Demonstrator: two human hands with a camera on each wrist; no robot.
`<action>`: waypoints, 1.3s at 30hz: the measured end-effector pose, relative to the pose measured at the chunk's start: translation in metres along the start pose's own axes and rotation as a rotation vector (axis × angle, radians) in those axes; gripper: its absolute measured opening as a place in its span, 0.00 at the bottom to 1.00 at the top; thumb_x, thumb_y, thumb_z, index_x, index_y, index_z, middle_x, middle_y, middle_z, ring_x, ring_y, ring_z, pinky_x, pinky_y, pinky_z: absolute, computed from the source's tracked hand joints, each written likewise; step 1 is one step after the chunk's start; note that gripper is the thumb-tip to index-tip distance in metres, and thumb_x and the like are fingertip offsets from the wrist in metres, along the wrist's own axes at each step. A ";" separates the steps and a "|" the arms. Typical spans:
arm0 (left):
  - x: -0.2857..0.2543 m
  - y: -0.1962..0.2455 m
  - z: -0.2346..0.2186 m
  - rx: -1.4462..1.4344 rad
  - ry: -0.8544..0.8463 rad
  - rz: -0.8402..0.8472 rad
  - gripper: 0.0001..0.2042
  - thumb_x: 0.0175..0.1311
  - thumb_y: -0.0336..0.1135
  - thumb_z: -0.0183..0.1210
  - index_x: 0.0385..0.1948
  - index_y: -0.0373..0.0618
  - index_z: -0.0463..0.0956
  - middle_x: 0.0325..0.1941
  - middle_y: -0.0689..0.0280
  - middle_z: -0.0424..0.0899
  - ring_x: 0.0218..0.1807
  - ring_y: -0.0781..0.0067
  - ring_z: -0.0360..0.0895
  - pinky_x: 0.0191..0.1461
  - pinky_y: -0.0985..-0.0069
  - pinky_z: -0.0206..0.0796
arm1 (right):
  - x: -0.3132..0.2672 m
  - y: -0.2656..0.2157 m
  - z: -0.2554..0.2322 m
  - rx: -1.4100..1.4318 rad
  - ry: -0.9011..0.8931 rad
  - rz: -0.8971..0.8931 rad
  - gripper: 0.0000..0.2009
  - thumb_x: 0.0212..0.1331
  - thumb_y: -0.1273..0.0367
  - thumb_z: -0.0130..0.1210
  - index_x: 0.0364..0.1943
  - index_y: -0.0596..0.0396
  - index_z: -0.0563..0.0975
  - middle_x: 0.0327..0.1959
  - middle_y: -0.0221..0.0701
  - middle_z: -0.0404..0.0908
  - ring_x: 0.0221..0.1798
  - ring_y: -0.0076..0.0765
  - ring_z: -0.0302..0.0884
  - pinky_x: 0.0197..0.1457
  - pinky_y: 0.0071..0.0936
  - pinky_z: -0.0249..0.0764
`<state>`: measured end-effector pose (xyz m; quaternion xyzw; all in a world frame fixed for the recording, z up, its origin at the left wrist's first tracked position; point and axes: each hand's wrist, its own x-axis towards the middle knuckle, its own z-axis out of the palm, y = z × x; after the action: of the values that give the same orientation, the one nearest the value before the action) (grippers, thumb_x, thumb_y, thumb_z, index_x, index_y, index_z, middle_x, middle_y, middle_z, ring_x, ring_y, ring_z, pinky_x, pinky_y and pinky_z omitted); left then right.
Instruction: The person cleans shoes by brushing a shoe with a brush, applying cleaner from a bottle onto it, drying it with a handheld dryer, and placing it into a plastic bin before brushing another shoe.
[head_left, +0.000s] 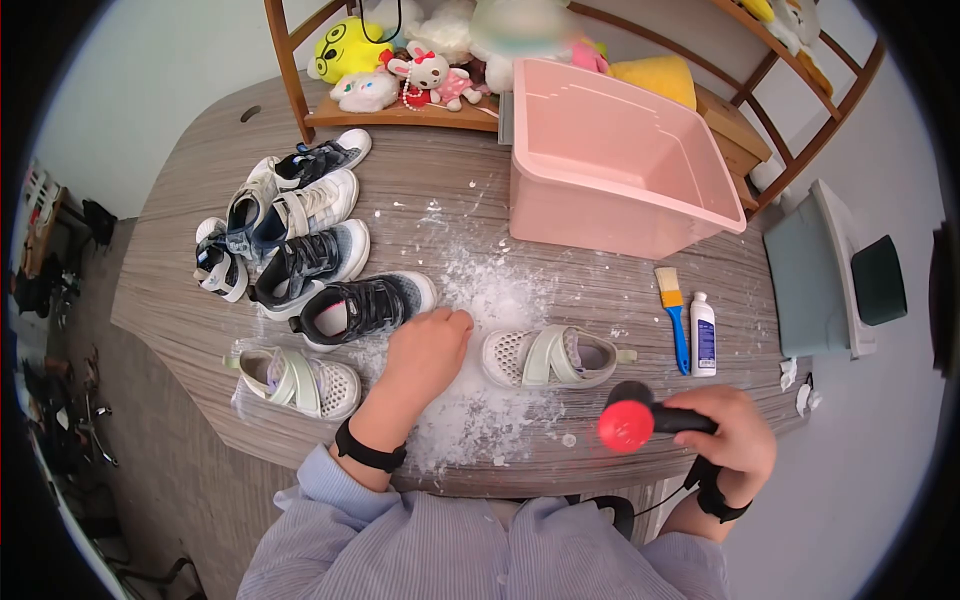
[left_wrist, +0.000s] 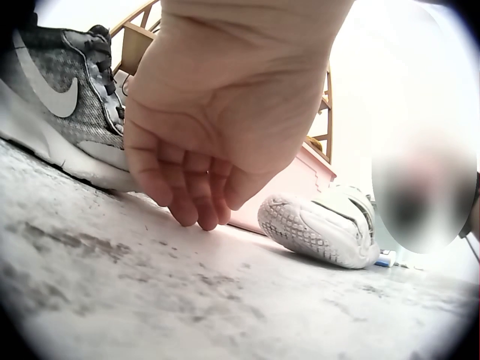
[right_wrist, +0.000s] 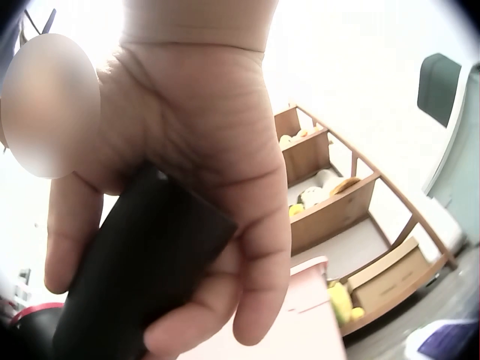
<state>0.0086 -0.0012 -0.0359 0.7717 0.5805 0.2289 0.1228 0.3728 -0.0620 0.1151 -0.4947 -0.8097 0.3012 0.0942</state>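
In the head view, my left hand [head_left: 430,350] hangs low over the powdery tabletop, its fingers loosely curled and holding nothing. Close beside it is a dark sneaker [head_left: 372,305], which shows a pale swoosh in the left wrist view. A pale perforated kids' shoe [head_left: 515,360] lies to its right, and its mate [head_left: 338,392] sits at the left. My right hand [head_left: 738,435] grips a hair dryer [head_left: 627,424] by its black handle [right_wrist: 142,262]. The dryer's round red end faces toward the front of the table, to the right of the nearer pale shoe.
White powder [head_left: 490,425] is scattered over the wood-grain table [head_left: 180,200]. Several more shoes [head_left: 305,208] cluster at the left. A pink bin [head_left: 620,215] stands at the back, before a shelf of plush toys [head_left: 430,75]. A blue-handled brush [head_left: 675,315] and white bottle [head_left: 703,335] lie at the right.
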 end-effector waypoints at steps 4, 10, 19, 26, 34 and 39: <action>0.000 -0.001 0.000 0.011 0.003 0.011 0.03 0.63 0.33 0.60 0.35 0.48 0.81 0.32 0.61 0.83 0.36 0.55 0.83 0.38 0.62 0.75 | -0.004 0.024 0.007 -0.160 0.195 0.191 0.28 0.36 0.80 0.71 0.49 0.56 0.81 0.44 0.41 0.84 0.47 0.52 0.81 0.53 0.37 0.75; 0.000 0.000 0.000 0.020 0.001 0.017 0.03 0.62 0.33 0.60 0.35 0.49 0.81 0.33 0.62 0.83 0.37 0.56 0.83 0.38 0.62 0.75 | 0.015 0.053 0.022 -0.138 0.289 0.249 0.29 0.37 0.81 0.69 0.52 0.53 0.79 0.48 0.39 0.81 0.52 0.52 0.78 0.56 0.39 0.73; -0.001 -0.003 0.005 0.041 0.054 0.061 0.04 0.59 0.34 0.63 0.31 0.48 0.78 0.30 0.64 0.81 0.35 0.60 0.83 0.36 0.65 0.76 | 0.028 0.090 0.044 -0.236 0.229 0.344 0.32 0.39 0.80 0.69 0.56 0.54 0.75 0.52 0.40 0.77 0.55 0.53 0.76 0.59 0.39 0.73; 0.001 -0.002 0.003 0.036 -0.017 0.018 0.03 0.63 0.34 0.60 0.34 0.50 0.81 0.33 0.63 0.83 0.38 0.57 0.83 0.40 0.63 0.76 | 0.043 0.031 0.035 -0.192 0.343 0.029 0.25 0.46 0.78 0.67 0.53 0.50 0.79 0.55 0.38 0.76 0.58 0.52 0.74 0.61 0.41 0.73; -0.001 -0.002 0.003 0.018 -0.003 0.018 0.03 0.63 0.34 0.60 0.34 0.51 0.81 0.35 0.64 0.83 0.39 0.58 0.83 0.41 0.63 0.76 | 0.074 0.020 0.067 -0.420 0.165 -0.157 0.18 0.47 0.77 0.65 0.45 0.47 0.82 0.47 0.34 0.80 0.54 0.47 0.77 0.59 0.39 0.74; -0.001 -0.002 0.002 0.031 -0.009 0.018 0.03 0.63 0.34 0.59 0.34 0.51 0.81 0.35 0.64 0.82 0.40 0.58 0.83 0.41 0.63 0.76 | 0.078 -0.010 0.030 -0.370 0.066 -0.274 0.09 0.47 0.76 0.64 0.33 0.50 0.80 0.31 0.32 0.78 0.40 0.46 0.77 0.47 0.42 0.74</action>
<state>0.0079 -0.0016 -0.0392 0.7798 0.5763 0.2175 0.1114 0.3132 -0.0105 0.0859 -0.3987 -0.9072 0.1154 0.0684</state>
